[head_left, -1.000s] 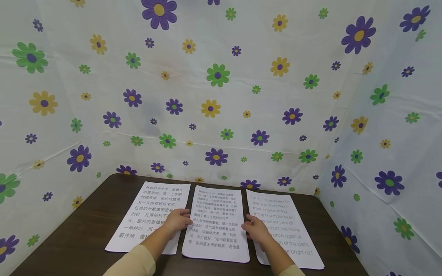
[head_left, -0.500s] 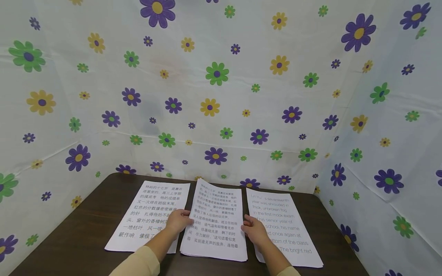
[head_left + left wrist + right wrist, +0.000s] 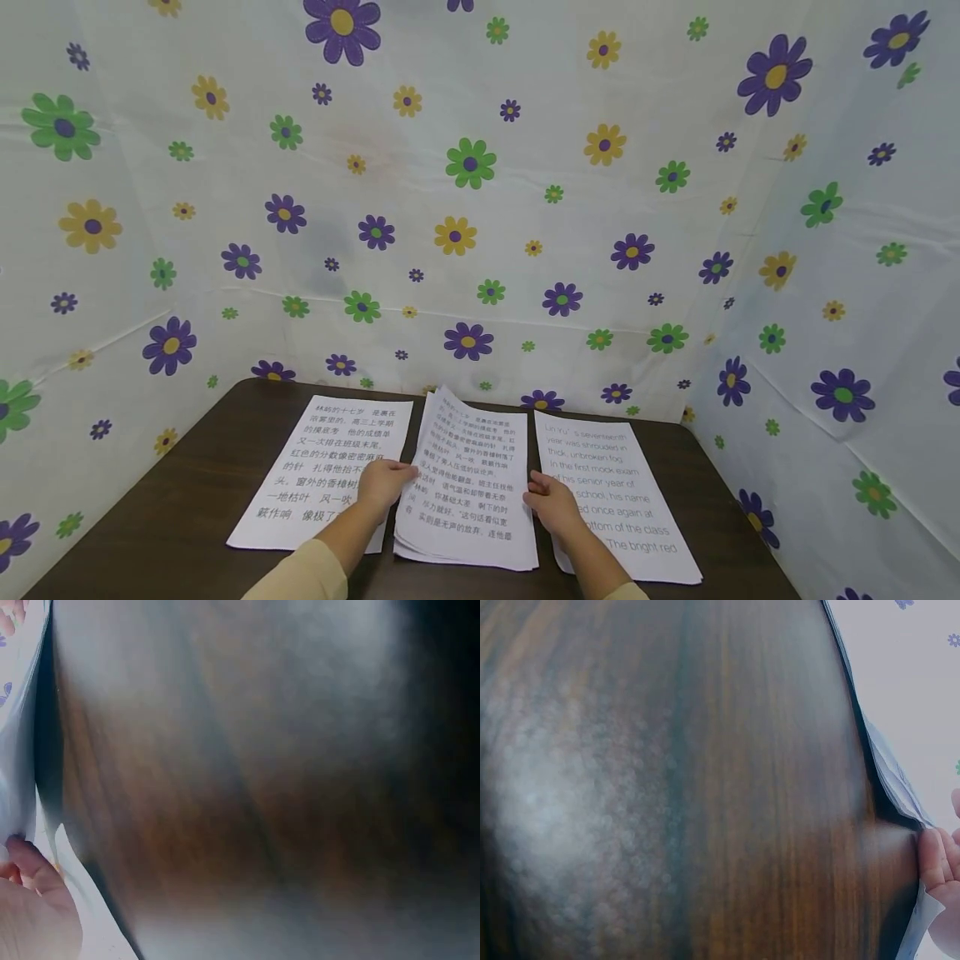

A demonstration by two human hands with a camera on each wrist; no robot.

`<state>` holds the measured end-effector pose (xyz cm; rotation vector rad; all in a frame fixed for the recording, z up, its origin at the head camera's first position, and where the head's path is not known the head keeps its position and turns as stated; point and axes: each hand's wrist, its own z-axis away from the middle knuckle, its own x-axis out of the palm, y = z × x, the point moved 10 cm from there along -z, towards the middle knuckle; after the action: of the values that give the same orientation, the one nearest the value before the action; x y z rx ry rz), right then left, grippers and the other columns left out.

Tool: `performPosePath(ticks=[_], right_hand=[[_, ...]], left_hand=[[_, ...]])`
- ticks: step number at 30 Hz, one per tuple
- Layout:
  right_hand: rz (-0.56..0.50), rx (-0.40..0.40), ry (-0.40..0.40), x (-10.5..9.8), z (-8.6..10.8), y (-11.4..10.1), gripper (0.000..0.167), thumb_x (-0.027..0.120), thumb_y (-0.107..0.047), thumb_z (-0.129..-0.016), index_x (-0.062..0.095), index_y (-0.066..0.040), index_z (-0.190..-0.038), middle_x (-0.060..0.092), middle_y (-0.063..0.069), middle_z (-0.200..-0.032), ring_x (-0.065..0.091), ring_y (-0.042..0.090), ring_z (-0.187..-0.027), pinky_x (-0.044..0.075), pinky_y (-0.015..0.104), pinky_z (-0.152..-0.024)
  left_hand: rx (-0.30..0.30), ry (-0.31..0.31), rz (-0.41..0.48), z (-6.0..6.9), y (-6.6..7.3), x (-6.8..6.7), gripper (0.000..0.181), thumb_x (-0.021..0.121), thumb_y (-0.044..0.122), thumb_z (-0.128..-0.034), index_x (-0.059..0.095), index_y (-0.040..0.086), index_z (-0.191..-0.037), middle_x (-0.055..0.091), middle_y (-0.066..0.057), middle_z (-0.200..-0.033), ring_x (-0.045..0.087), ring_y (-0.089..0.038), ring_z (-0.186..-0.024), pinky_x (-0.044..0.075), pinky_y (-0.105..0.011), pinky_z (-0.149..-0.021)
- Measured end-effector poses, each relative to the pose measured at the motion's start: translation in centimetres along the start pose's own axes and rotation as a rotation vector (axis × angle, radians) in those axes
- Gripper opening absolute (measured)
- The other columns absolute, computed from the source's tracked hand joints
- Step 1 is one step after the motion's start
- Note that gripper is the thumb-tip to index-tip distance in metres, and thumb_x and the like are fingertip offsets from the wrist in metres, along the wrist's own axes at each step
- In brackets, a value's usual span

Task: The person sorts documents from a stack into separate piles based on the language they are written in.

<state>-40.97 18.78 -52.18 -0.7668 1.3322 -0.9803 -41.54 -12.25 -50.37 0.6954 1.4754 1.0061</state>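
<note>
Cream fabric is seen nearest, in the left sleeve (image 3: 300, 573) and the right sleeve (image 3: 627, 592), by which the forearms are partly covered. Beyond them, the middle stack (image 3: 468, 496) of white printed sheets is held from both sides, between two other stacks. Its left edge is pinched by the left hand (image 3: 384, 486), with the thumb laid on the paper. Its right edge is pinched by the right hand (image 3: 553, 502), the thumb and curled fingers being seen against the sheet edges in the right wrist view. The sheets are fanned out of line at the far left and near left corners, and Chinese characters are printed on the top page. The left stack (image 3: 318, 467), also printed in Chinese, is partly hidden by the left hand and forearm. The right stack (image 3: 652, 500), printed in English, is partly covered by the right hand and forearm. A dark brown wooden table (image 3: 180, 500) is set beneath the papers. Farthest off, the table is enclosed by a white cloth (image 3: 420, 350) patterned with purple, green and yellow flowers.
</note>
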Motion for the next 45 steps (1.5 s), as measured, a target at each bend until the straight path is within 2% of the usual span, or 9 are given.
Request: performPosePath(ticks=[10, 16, 19, 22, 27, 34, 45], right_hand=[[-0.004, 0.003, -0.002, 0.0, -0.3, 0.1, 0.051, 0.06, -0.007, -0.091, 0.048, 0.009, -0.138, 0.061, 0.024, -0.124, 0.061, 0.034, -0.113, 0.055, 0.045, -0.092], [-0.005, 0.006, 0.003, 0.0, -0.3, 0.3, 0.049, 0.06, -0.007, -0.092, 0.049, 0.009, -0.137, 0.062, 0.023, -0.124, 0.062, 0.03, -0.111, 0.056, 0.043, -0.09], [-0.003, 0.003, 0.008, 0.0, -0.2, 0.2, 0.049, 0.059, -0.009, -0.093, 0.048, 0.009, -0.137, 0.062, 0.023, -0.124, 0.061, 0.03, -0.111, 0.056, 0.043, -0.089], [0.002, 0.003, 0.013, -0.1, -0.2, 0.2, 0.05, 0.059, -0.013, -0.094, 0.048, 0.008, -0.137, 0.061, 0.023, -0.125, 0.062, 0.031, -0.11, 0.057, 0.042, -0.088], [0.006, -0.003, 0.023, -0.3, -0.1, -0.1, 0.049, 0.058, -0.019, -0.095, 0.051, 0.006, -0.137, 0.064, 0.019, -0.122, 0.065, 0.022, -0.101, 0.057, 0.04, -0.085], [-0.038, -0.034, 0.044, -0.9, -0.2, -0.7, 0.043, 0.058, -0.016, -0.095, 0.056, 0.006, -0.132, 0.068, 0.012, -0.109, 0.064, 0.015, -0.087, 0.057, 0.033, -0.077], [-0.068, -0.053, 0.035, -1.5, 0.1, -1.6, 0.04, 0.056, -0.015, -0.096, 0.057, 0.003, -0.132, 0.068, 0.011, -0.109, 0.063, 0.015, -0.087, 0.057, 0.03, -0.076]], left_hand=[[-0.016, 0.027, 0.065, -0.3, -0.2, -0.5, 0.033, 0.064, 0.022, -0.0907, 0.071, -0.005, -0.107, 0.072, -0.012, -0.087, 0.064, -0.016, -0.071, 0.05, -0.025, -0.059], [-0.062, 0.042, 0.185, -0.3, -0.8, -0.5, 0.037, 0.065, 0.026, -0.0909, 0.069, -0.004, -0.112, 0.071, -0.014, -0.091, 0.064, -0.015, -0.072, 0.051, -0.025, -0.06], [-0.077, 0.028, 0.24, -0.3, -1.0, -0.2, 0.039, 0.064, 0.028, -0.0921, 0.068, -0.004, -0.115, 0.071, -0.013, -0.094, 0.065, -0.016, -0.075, 0.054, -0.026, -0.062], [-0.084, 0.009, 0.278, -0.4, -1.1, 0.1, 0.041, 0.063, 0.031, -0.0932, 0.066, -0.002, -0.118, 0.07, -0.013, -0.1, 0.066, -0.017, -0.084, 0.054, -0.025, -0.068], [-0.085, -0.025, 0.334, -0.6, -1.0, 0.7, 0.043, 0.063, 0.032, -0.0936, 0.065, -0.002, -0.121, 0.069, -0.014, -0.108, 0.066, -0.022, -0.097, 0.055, -0.026, -0.075], [-0.061, -0.042, 0.351, -0.5, -0.4, 0.7, 0.044, 0.063, 0.032, -0.0938, 0.065, -0.002, -0.122, 0.07, -0.013, -0.106, 0.066, -0.018, -0.091, 0.055, -0.027, -0.074], [-0.075, -0.1, 0.375, -0.7, -0.2, 0.3, 0.039, 0.062, 0.019, -0.0924, 0.062, -0.003, -0.125, 0.07, -0.011, -0.103, 0.066, -0.015, -0.087, 0.058, -0.031, -0.078]])
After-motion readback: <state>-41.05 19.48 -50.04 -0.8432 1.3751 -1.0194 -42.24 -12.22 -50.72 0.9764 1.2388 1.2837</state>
